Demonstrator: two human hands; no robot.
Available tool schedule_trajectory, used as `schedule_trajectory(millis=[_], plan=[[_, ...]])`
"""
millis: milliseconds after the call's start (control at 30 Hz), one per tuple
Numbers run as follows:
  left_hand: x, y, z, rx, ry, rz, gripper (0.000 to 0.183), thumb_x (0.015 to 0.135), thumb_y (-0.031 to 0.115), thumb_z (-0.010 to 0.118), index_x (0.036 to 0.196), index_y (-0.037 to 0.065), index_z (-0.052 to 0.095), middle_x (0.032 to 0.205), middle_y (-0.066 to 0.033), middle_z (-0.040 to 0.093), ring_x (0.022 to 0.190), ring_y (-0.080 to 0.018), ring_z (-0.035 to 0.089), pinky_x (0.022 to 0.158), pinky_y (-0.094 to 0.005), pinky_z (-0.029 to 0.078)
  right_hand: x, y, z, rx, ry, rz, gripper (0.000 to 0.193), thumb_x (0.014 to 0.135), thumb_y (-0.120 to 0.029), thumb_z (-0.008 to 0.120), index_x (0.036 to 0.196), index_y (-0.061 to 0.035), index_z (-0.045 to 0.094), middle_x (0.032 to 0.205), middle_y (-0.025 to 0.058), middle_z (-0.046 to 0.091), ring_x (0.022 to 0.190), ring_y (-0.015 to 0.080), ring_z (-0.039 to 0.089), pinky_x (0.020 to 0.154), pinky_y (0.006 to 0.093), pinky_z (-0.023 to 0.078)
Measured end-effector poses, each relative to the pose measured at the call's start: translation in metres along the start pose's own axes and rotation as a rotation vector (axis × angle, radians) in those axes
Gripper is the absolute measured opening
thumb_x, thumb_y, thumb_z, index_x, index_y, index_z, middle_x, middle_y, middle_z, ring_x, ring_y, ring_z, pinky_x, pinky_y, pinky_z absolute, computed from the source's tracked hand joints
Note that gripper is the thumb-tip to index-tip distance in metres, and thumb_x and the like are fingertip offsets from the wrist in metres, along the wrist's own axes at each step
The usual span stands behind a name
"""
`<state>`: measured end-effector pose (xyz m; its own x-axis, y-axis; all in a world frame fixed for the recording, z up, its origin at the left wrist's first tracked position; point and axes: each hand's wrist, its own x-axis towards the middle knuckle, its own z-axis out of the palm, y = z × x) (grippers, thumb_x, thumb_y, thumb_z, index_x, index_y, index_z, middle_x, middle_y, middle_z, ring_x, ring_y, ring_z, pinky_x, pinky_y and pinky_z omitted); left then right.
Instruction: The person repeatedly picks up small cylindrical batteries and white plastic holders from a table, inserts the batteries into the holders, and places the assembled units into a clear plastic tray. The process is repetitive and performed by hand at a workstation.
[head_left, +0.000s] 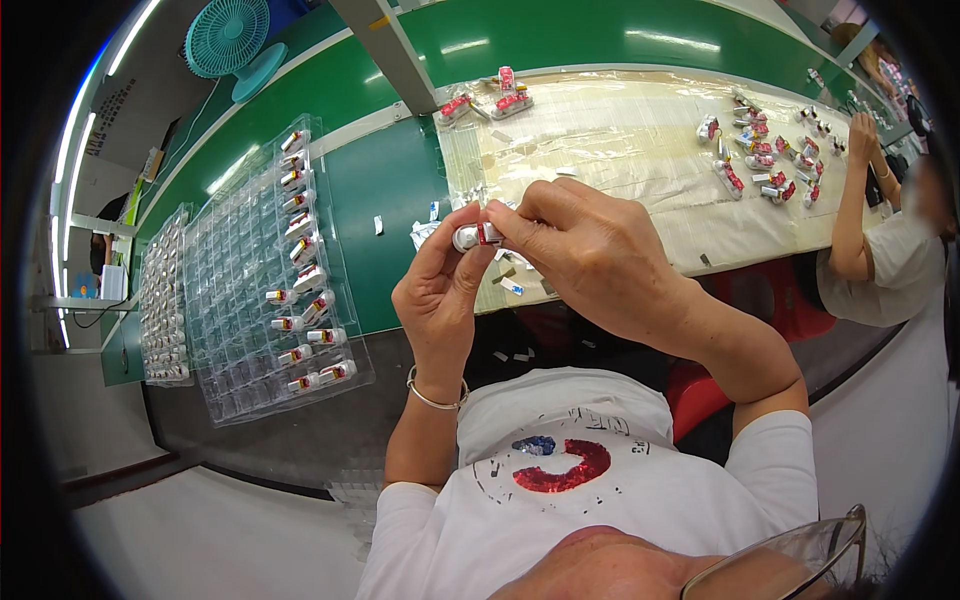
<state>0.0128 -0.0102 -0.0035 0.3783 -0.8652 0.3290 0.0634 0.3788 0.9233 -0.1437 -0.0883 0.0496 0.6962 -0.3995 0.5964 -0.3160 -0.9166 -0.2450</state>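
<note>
Above the table's near edge, my left hand (438, 298) pinches a small white-and-red piece (466, 238) between thumb and fingers. Its left end is white and rounded, and a red patch shows near the right end; its exact kind cannot be made out. My right hand (598, 255) is closed at that right end, thumb and forefinger pressed against the piece. The right fingertips cover part of it. Small scraps of white and blue paper (424, 233) lie on the table just beyond my left hand.
To the left lies a clear plastic compartment tray (235, 260), its right side holding several similar pieces. Another filled tray (165, 300) stands farther left. More pieces (770, 160) lie at the right, near a co-worker (880, 240). A metal post (385, 50) and turquoise fan (228, 40) stand beyond.
</note>
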Motion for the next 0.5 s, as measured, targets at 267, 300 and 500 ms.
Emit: schedule_trajectory(millis=[267,300,500], plan=[[0.001,0.005,-0.001,-0.112,0.002,-0.052,0.041,0.089,-0.002,0.065,0.129,-0.01,0.056,0.113,-0.0164,0.068,0.101,-0.0182,0.068,0.09,-0.0298,0.056,0.004,-0.004,0.0,-0.03,-0.015,-0.022,0.028,0.075,-0.006,0.064,0.102,0.0018,0.065,0.088,0.0065,0.06,0.084,0.0213,0.063,0.066,0.0316,0.054],[0.001,0.004,-0.002,-0.119,0.003,-0.053,0.042,0.088,-0.003,0.065,0.129,-0.01,0.056,0.113,-0.0165,0.068,0.101,-0.0181,0.068,0.09,-0.0295,0.056,0.004,-0.004,0.001,-0.028,-0.008,-0.028,0.028,0.075,-0.006,0.064,0.101,0.0018,0.065,0.088,0.0065,0.06,0.084,0.0213,0.063,0.066,0.0315,0.054],[0.004,-0.001,-0.001,-0.05,0.084,-0.055,0.037,0.088,-0.003,0.065,0.123,-0.009,0.059,0.113,-0.0161,0.068,0.098,-0.0174,0.068,0.09,-0.0292,0.057,0.003,0.004,0.015,0.124,0.077,-0.027,0.026,0.079,-0.007,0.068,0.104,-0.0005,0.066,0.091,0.0071,0.061,0.087,0.0223,0.062,0.068,0.0333,0.054]])
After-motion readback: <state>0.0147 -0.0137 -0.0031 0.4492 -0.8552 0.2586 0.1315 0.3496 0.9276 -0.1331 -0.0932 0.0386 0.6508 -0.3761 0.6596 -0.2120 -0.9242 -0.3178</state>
